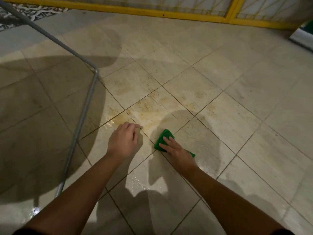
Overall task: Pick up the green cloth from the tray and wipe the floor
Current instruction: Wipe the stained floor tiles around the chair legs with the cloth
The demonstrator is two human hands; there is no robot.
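Observation:
The green cloth [164,137] lies flat on the beige tiled floor [220,99], pressed down under my right hand [176,150], whose fingers spread over it. A corner of the cloth also pokes out by my wrist. My left hand [124,139] rests to the left of the cloth with loosely curled fingers, its fingertips touching the floor and holding nothing. A yellowish wet stain [152,107] spreads over the tiles just beyond both hands. No tray is in view.
A grey metal frame leg [81,116] runs down the left side, bending at a corner. A yellow-framed barrier [169,12] lines the far edge. A patterned rug [25,12] lies at the far left. Wet patches gleam near my arms.

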